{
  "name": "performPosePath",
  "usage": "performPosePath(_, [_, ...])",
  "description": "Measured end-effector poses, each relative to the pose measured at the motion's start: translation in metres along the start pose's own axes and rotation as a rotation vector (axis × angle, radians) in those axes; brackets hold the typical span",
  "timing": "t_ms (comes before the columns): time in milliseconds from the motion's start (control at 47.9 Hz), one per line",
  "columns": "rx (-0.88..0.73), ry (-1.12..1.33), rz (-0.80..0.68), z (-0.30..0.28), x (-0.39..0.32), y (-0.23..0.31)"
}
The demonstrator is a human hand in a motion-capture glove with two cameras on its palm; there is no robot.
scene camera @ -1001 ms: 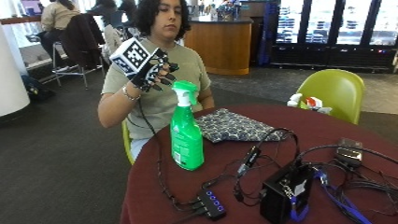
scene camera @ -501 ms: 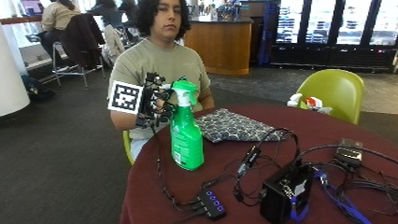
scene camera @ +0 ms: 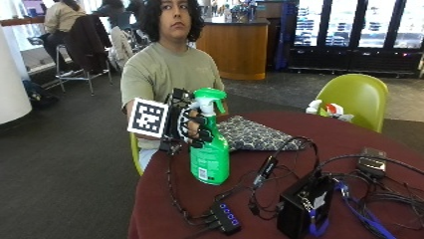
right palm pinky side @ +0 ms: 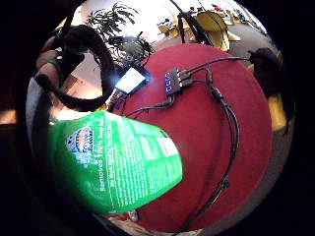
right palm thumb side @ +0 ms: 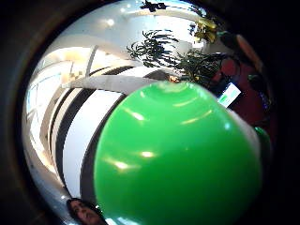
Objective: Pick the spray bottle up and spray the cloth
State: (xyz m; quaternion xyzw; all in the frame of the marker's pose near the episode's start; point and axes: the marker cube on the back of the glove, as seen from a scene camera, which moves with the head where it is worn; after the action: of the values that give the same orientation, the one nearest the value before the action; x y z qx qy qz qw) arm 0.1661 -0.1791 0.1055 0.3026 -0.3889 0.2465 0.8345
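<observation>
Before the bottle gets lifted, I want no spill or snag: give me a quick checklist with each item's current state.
1. Gloved right hand wrapped round the neck of the green spray bottle: ok.
2. Bottle upright on the round red table: ok.
3. Finger on the trigger: cannot tell.
4. Patterned cloth lying flat beside the bottle, within view: ok.
5. Nozzle aimed at the cloth: cannot tell.
6. Black cables near the bottle's base, close to the lift path: not ok.
</observation>
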Motion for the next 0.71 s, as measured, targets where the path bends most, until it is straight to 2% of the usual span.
performPosePath(188, [-0.170,-0.052,0.132,0.007,-0.002,-0.004])
performPosePath(292, [-0.199,-0.125,0.185,0.000,-0.019,0.002])
performPosePath(522, [-0.160,-0.051,0.091,-0.037,-0.083,0.022])
performPosePath(563, [-0.214,-0.009,0.084,-0.042,-0.099,0.026])
performPosePath(647, [-0.428,0.126,-0.019,-0.053,-0.134,0.046])
performPosePath(709, [-0.510,0.251,-0.055,-0.054,-0.153,0.055])
